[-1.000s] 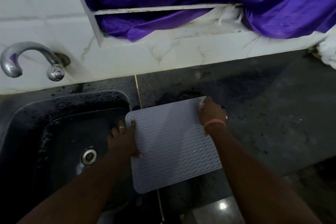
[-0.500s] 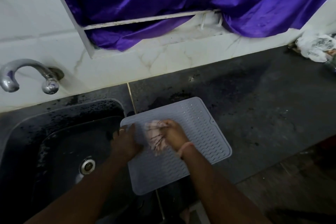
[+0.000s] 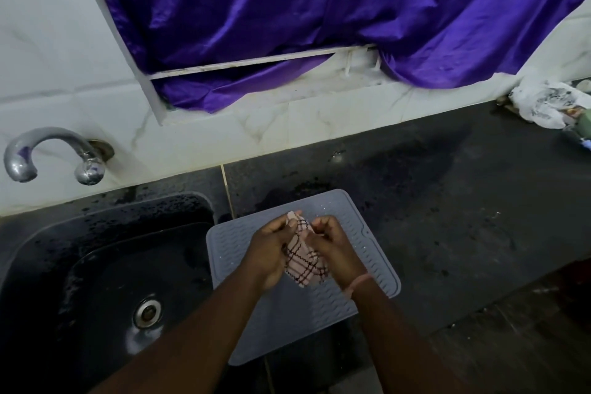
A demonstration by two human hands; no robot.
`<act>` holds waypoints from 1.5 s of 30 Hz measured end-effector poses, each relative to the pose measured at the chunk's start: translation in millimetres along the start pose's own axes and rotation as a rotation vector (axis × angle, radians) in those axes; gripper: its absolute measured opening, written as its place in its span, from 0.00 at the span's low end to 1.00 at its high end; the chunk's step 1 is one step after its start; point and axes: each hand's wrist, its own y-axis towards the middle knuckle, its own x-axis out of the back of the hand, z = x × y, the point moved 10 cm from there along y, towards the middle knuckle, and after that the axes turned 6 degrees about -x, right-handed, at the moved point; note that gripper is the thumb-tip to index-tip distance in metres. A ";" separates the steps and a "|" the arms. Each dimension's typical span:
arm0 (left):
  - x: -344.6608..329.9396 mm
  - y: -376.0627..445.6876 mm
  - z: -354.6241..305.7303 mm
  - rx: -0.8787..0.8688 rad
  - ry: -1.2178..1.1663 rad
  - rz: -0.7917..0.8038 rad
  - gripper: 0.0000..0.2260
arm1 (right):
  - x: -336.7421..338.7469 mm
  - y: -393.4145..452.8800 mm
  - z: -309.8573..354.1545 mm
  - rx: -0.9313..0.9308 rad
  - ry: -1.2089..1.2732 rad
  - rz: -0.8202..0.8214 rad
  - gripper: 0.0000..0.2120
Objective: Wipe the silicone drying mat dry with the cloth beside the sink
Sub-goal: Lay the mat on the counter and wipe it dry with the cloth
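A grey ridged silicone drying mat [image 3: 287, 323] lies flat on the dark counter, just right of the sink, with water drops on its far part. Above its middle I hold a pink checked cloth [image 3: 303, 261] between both hands. My left hand [image 3: 271, 253] grips the cloth's left side and pinches its top edge. My right hand [image 3: 332, 246] grips the right side, fingers curled round it. The cloth is bunched and lifted off the mat.
A black sink [image 3: 105, 281] with a metal drain lies left of the mat, under a chrome tap [image 3: 48, 153]. The dark counter [image 3: 463, 217] stretches right, wet in patches. A crumpled white bag [image 3: 543, 102] sits at the far right. Purple curtain [image 3: 319, 16] hangs above.
The cloth was pressed on the mat under my right hand; now both hands hold it bunched above the mat. My left hand has left the mat's left edge.
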 end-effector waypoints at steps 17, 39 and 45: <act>83.7 26.9 24.0 0.213 1.570 -0.173 0.46 | 109.8 89.6 -9.7 -0.090 -0.793 -0.548 0.16; 84.2 53.3 13.5 0.159 1.785 -0.022 0.58 | 92.5 152.8 -5.7 -0.317 -1.235 -0.378 0.15; 82.6 52.3 9.6 0.140 1.788 -0.049 0.55 | 36.6 155.7 -16.5 -0.273 -1.279 -0.252 0.17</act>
